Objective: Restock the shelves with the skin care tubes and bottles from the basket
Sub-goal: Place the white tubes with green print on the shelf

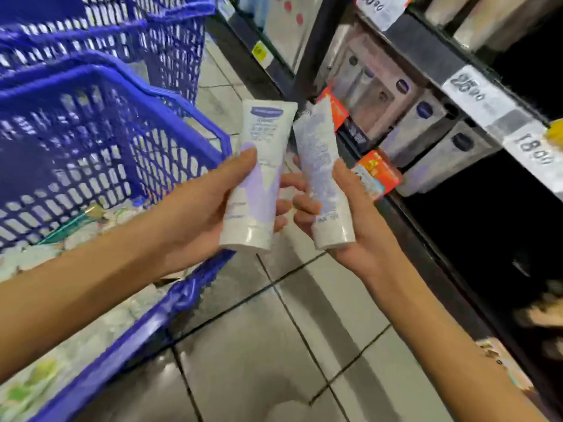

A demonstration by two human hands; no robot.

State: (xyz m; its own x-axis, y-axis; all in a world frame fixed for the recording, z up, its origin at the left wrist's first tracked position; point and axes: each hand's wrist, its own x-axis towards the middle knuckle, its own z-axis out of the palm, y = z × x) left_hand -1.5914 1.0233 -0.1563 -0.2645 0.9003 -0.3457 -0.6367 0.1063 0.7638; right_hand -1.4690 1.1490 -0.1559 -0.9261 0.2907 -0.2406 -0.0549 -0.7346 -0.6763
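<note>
Hands each held one tube, caps down, nearly touching above the tiled floor [259, 345]. The left hand [195, 208] gripped the lilac-and-white tube [262, 153]; the right hand [356, 220] gripped the white tube [320, 166]. The blue basket [170, 95] stood just left; the shelf [426, 56], carrying boxed products [426, 123] and price labels [469, 89], stood right.

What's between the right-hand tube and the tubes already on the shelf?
In the head view, an upper orange pack and a lower orange pack sit between the right-hand tube and the shelved tubes.
</note>
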